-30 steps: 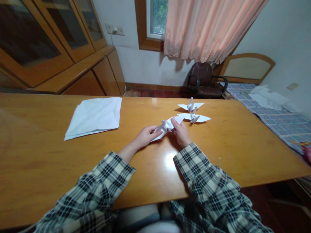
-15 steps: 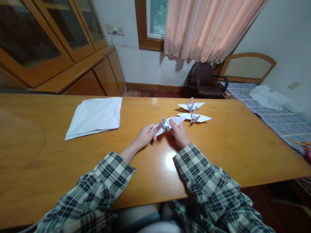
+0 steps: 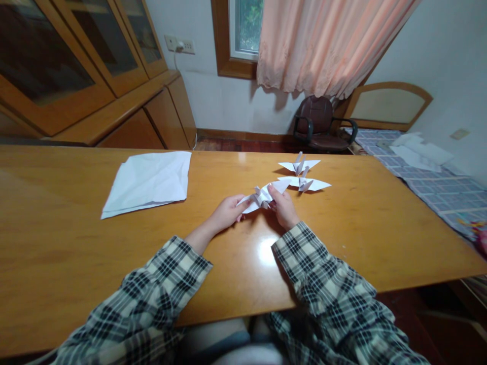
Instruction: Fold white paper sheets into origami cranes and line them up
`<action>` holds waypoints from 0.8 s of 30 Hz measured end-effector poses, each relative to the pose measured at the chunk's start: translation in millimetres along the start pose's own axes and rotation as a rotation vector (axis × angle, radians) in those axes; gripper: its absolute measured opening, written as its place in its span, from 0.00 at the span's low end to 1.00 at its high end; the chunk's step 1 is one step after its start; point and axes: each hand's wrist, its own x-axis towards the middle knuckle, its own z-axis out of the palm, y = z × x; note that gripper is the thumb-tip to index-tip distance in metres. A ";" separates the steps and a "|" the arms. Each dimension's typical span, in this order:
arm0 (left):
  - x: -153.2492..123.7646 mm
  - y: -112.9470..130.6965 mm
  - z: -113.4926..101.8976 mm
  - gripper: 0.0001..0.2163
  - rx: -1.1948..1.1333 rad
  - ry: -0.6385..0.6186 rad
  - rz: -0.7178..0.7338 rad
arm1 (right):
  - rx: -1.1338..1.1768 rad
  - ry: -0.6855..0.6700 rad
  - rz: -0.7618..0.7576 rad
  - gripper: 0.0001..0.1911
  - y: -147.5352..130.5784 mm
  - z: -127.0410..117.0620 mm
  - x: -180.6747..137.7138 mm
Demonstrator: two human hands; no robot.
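A white paper crane [image 3: 262, 196] is held between my two hands over the middle of the table, its wings spread to either side. My left hand [image 3: 228, 212] pinches the left wing, thumb on top. On the other side, my right hand [image 3: 283, 205] grips the right wing near the body, with the thumb on the upper face. Just beyond my right hand stands another paper crane [image 3: 304, 184], wings outspread. A further paper crane [image 3: 299, 166] sits close behind that one. The fingers under the held crane are mostly hidden.
A stack of white paper sheets [image 3: 152, 180] lies at the left on the wooden table [image 3: 83, 268]. Past the far edge are an office chair [image 3: 317, 121] and a pink curtain [image 3: 323, 45]. A bed [image 3: 429, 167] runs along the right, and a wooden cabinet [image 3: 125, 121] stands at left.
My right thumb and hand have shifted slightly on the right wing, showing more of the crane's body. Both hands keep their hold, and the other cranes and the paper stack stay put.
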 end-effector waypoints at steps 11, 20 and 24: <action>1.1 0.5 4.8 0.21 -0.065 0.125 0.036 | -0.018 0.032 -0.055 0.27 5.9 0.9 3.1; 4.0 -5.5 1.5 0.20 -0.137 0.105 0.023 | -0.105 0.147 -0.180 0.22 7.4 -6.5 6.2; 6.0 -9.6 1.3 0.21 -0.212 0.134 0.042 | -0.129 0.223 -0.237 0.23 8.6 -9.5 8.7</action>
